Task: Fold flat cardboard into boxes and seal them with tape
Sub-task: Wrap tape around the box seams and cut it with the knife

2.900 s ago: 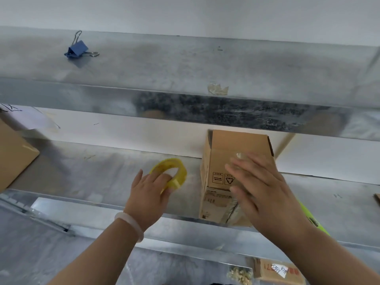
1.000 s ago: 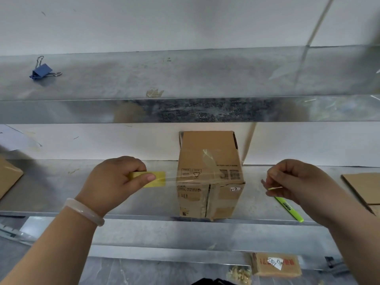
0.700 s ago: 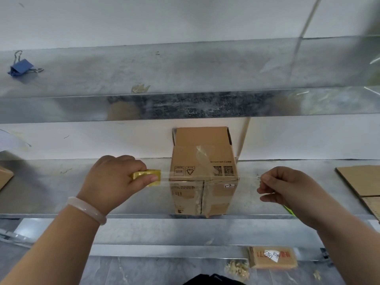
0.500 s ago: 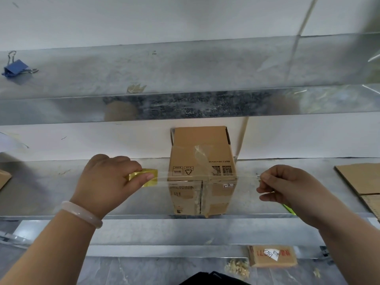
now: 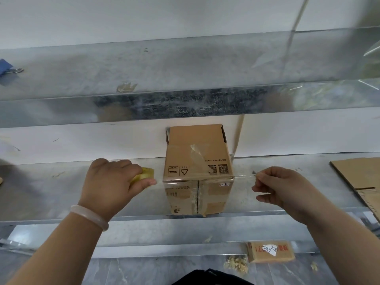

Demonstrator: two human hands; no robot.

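Observation:
A small folded cardboard box (image 5: 197, 161) stands on the metal shelf (image 5: 61, 192), its near face showing a centre seam with old tape. My left hand (image 5: 111, 186) grips a yellow roll of clear tape (image 5: 145, 174) just left of the box. My right hand (image 5: 281, 186) pinches the free end of the tape to the right of the box. The clear tape strip (image 5: 242, 177) stretches between both hands and lies along the box's top front edge.
Flat cardboard sheets (image 5: 357, 177) lie on the shelf at the right. A blue binder clip (image 5: 8, 67) sits on the upper shelf at far left. Below the shelf, on the floor, lie a small labelled carton (image 5: 269, 250) and some scraps (image 5: 236, 264).
The right hand left the box top and pulled the tape end out to the right while the left kept the roll. The stretched strip has since come down onto the box's front edge.

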